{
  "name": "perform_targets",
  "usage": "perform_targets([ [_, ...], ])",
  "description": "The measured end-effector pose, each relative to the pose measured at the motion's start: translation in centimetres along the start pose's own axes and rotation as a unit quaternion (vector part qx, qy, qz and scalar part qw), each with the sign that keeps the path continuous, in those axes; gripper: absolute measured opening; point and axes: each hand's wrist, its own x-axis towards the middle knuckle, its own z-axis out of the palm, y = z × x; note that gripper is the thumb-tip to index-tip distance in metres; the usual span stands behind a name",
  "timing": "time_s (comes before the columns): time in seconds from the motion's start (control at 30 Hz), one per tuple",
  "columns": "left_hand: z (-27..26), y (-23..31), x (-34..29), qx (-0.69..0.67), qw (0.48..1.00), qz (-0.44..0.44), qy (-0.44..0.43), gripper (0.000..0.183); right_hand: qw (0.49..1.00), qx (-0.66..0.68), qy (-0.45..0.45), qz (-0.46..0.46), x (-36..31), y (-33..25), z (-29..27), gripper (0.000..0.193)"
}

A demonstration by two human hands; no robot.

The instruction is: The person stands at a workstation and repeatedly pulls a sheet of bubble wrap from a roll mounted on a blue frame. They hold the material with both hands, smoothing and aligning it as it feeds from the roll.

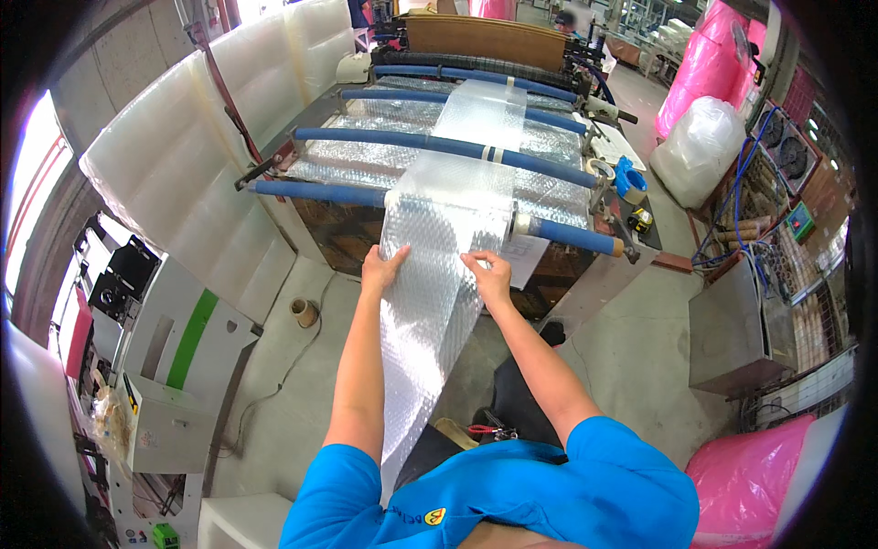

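Starting at your left, a pale machine with a green stripe stands near the dark rim of the view, which cuts off its outer parts. Behind it rise padded white sheets, their far edges also lost at the rim. On the floor sits a short tube, with a cord trailing close by.

Your left hand is clamped on the left edge of the bubble-wrap strip, thumb on the near face, most of the other fingers hidden behind it. The strip is in the middle, running over blue rollers and down between your forearms; glare washes out much of its surface, and you cannot tell where its lower end lies. Your right hand pinches the right edge between thumb and fingers, the fingertips hard to make out. Your hands are apart, the strip's width between them.

Behind your right hand, a paper sheet is partly covered. Farther right are a blue tape roll, a cloudy plastic bag and, low down, a pink bundle cut short by the rim.
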Motion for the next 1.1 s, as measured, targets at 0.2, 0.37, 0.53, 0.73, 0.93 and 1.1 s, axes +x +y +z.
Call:
perform_targets([
  [0.2,-0.7,-4.6,-5.8,0.023,0.995,-0.051,-0.088,0.075,0.986,0.055,-0.070,0.143,-7.1,4.1,-0.8,0.025],
  [0.37,-4.0,-5.7,-13.0,-0.020,0.998,-0.059,-0.004,0.056,0.954,0.134,-0.139,0.228,-14.7,2.9,-1.9,0.033],
  [0.53,-9.8,1.3,-15.6,-0.023,0.997,-0.076,0.018,0.033,0.933,0.209,-0.175,0.237,-15.8,-3.0,-2.5,0.038],
  [0.73,-9.0,-1.6,-15.1,0.035,0.997,-0.045,0.061,0.030,0.956,0.173,-0.124,0.199,-16.6,-3.7,-1.8,0.033],
  [0.93,-8.3,-3.1,-14.9,-0.131,0.987,-0.081,0.034,0.035,0.962,0.180,-0.072,0.190,-16.7,-4.7,-1.4,0.029],
  [1.1,-6.0,-5.8,-14.6,-0.138,0.987,-0.086,0.017,0.036,0.970,0.094,-0.068,0.214,-17.0,-3.4,-0.8,0.023],
])
